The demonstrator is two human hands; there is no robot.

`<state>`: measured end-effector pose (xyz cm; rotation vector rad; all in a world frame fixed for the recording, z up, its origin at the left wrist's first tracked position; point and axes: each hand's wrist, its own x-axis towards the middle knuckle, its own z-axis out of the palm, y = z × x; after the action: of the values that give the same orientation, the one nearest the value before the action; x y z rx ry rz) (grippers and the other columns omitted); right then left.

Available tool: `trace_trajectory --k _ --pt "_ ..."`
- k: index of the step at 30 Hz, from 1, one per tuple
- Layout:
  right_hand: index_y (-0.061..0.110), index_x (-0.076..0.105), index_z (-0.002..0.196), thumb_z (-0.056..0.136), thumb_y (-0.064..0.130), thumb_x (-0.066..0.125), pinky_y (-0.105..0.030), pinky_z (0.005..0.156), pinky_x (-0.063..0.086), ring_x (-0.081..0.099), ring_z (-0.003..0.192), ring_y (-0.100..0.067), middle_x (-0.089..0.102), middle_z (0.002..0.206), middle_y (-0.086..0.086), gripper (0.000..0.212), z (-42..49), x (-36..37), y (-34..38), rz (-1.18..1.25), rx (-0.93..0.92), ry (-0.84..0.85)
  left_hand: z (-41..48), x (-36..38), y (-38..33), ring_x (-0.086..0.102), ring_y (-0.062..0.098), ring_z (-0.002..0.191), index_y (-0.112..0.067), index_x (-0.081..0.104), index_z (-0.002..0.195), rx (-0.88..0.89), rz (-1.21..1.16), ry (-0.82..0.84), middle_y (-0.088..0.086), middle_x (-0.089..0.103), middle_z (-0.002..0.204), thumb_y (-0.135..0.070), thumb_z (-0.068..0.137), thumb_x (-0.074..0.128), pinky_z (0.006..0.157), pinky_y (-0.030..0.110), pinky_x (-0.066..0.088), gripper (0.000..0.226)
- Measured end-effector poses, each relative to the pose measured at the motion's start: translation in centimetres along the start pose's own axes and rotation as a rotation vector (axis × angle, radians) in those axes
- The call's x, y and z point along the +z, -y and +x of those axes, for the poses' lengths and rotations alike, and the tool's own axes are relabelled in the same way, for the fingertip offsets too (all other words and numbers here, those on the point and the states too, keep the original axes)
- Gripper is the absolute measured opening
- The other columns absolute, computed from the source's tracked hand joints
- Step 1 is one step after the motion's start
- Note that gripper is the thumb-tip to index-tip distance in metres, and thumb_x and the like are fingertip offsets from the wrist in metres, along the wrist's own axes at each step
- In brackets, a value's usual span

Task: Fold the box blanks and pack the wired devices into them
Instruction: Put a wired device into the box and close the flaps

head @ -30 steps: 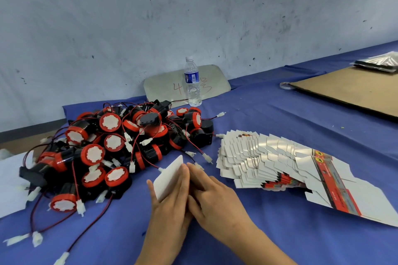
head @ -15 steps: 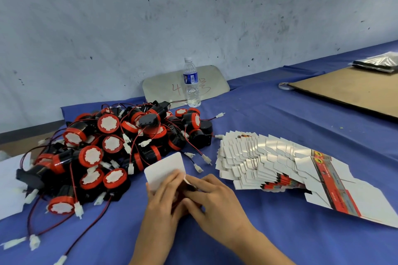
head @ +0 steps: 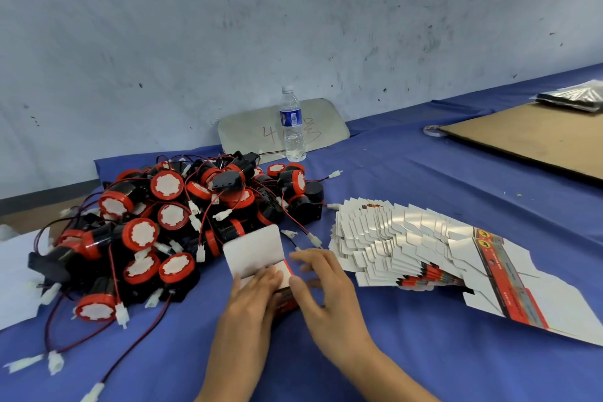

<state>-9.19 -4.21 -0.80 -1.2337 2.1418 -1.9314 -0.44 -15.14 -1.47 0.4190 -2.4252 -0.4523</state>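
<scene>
Blue-clothed surface point(head: 408, 192) against scuffed grey wall point(head: 293, 16), left hand point(head: 251, 294) fingers flat pressing half-folded box point(head: 257, 258), right hand point(head: 323, 284) spread loosely beside it, wired devices point(head: 176, 215) heaped left, box blanks point(head: 401, 245) fanned right, water bottle point(head: 292, 126) behind, cardboard sheet point(head: 535, 137) far right.

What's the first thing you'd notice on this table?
The big tangled pile of red-and-black devices with wires, heaped on the left of the blue table. To its right lies a fanned-out stack of flat box blanks. In front, the left hand and right hand work on a small box.
</scene>
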Motion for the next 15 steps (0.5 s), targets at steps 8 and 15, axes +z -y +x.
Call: trace_trajectory --k 8,15 --pt "0.037 0.056 0.129 0.082 0.048 0.057 -0.018 0.097 0.043 0.056 0.119 -0.003 0.066 0.120 0.016 0.048 0.6 -1.2 0.6 0.379 0.061 -0.052 -0.2 -0.8 -0.9 0.048 -0.011 0.120 -0.019 0.073 0.105 0.203 -0.282 0.124 -0.019 0.065 0.119 -0.046 0.081 0.069 0.097 0.013 0.042 0.036" --pt "0.026 0.077 0.082 0.090 0.016 0.065 -0.018 0.068 0.049 0.067 0.075 -0.005 0.074 0.078 0.010 0.018 0.8 -1.5 0.9 0.224 0.102 -0.042 -0.5 0.3 -1.1 0.059 -0.004 0.100 -0.022 0.070 0.089 0.194 -0.362 0.120 -0.020 0.063 0.110 -0.043 0.069 0.080 0.078 0.010 0.045 0.031"
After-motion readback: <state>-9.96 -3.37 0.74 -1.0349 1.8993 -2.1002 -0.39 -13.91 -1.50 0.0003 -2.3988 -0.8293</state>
